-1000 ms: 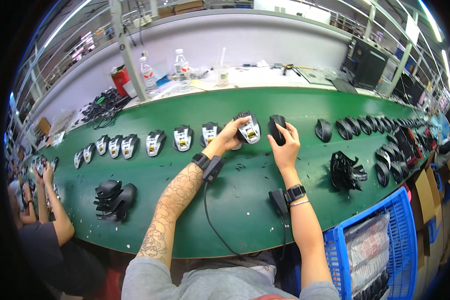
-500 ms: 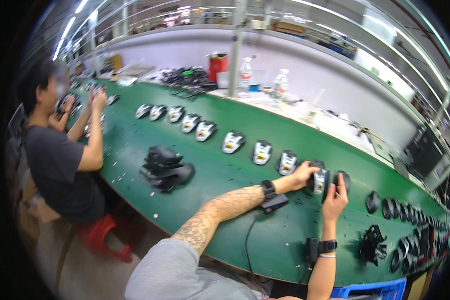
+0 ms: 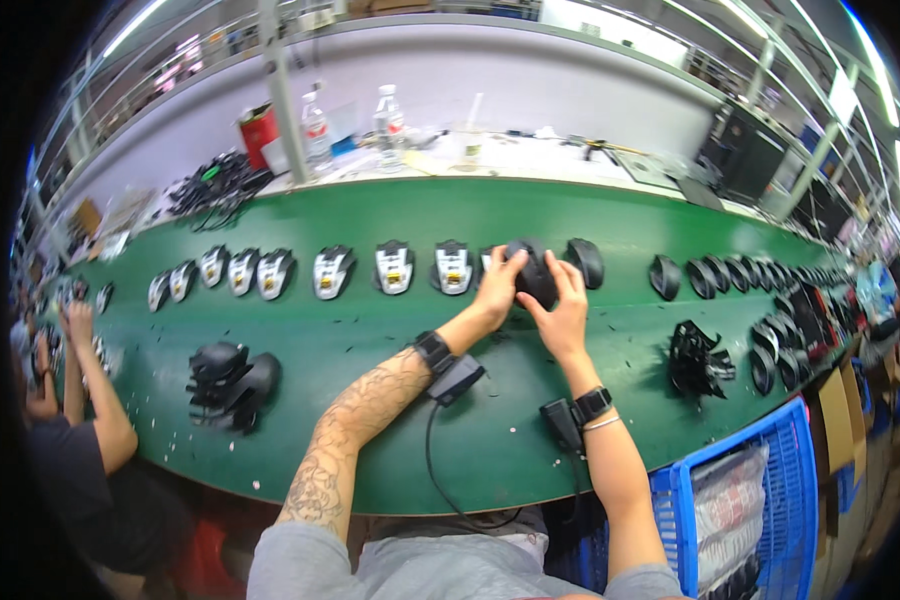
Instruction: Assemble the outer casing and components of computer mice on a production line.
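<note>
A black computer mouse (image 3: 533,272) is held between both hands over the table. My left hand (image 3: 494,288) grips its left side, and my right hand (image 3: 566,308) has its fingers and thumb on the right side and near end. Just right of it stands a curved black mouse shell (image 3: 585,263), apart from my fingers. To the left runs a row of mouse bodies with silver-white faces, some with yellow labels; the nearest fully visible one is a silver-white mouse body (image 3: 453,268). Another is partly hidden behind my left hand.
A heap of black shells (image 3: 232,385) lies left on the green table (image 3: 370,480). Thin black plastic parts (image 3: 698,360) are piled at right, below a long row of black shells (image 3: 703,278). A blue crate (image 3: 795,480) stands at lower right. A co-worker's arm (image 3: 105,400) is at left.
The view has swung right. The silver-white mouse body and black shell, formerly side by side in my hands, now appear as one mouse, its black top facing up.
</note>
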{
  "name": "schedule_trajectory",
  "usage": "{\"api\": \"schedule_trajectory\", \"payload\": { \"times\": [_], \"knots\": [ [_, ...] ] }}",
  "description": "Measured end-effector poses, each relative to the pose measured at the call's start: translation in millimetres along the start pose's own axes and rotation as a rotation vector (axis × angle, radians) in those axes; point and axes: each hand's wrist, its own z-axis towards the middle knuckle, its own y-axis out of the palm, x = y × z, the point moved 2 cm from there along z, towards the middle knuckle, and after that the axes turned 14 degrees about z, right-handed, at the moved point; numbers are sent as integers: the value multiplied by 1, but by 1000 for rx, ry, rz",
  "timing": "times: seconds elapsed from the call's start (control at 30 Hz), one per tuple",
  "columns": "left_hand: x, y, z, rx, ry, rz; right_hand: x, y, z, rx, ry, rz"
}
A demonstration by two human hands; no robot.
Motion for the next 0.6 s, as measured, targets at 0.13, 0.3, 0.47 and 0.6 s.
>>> {"api": "schedule_trajectory", "payload": {
  "times": [0.13, 0.3, 0.47, 0.6],
  "knots": [
    [9, 11, -7, -90, -26, -93, 13, -13, -2, 44, -12, 26],
    [8, 4, -8, -107, -42, -6, 16, -11, -3, -20, 57, 118],
    [11, 4, -8, -94, 24, 99, 12, -8, -5, -7, 53, 40],
    [10, 1, -6, -79, 36, 141, 13, -5, -11, 4, 50, -85]
  ]
}}
